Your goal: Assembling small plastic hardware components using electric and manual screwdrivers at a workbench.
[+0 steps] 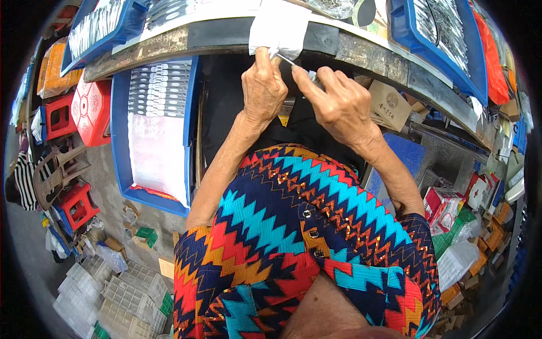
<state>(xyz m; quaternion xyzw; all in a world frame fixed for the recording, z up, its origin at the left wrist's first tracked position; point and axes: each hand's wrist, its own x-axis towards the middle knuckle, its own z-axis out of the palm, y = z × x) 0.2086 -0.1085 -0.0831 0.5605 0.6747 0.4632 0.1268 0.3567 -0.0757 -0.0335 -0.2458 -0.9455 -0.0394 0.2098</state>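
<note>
Hands at table edge, blue crate beside, white bag above.

I wear a short-sleeved top in bold zigzag bands of red, turquoise, orange and navy, with small dark buttons down its middle. Beyond its sleeves my forearms and hands are bare, without rings.

Glossy blue plastic crate, rough worn wooden table edge, white cloth.

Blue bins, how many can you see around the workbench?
3: one blue bin on the bench at upper left, one at upper right, one below the bench on the left. Others may be hidden.
</note>
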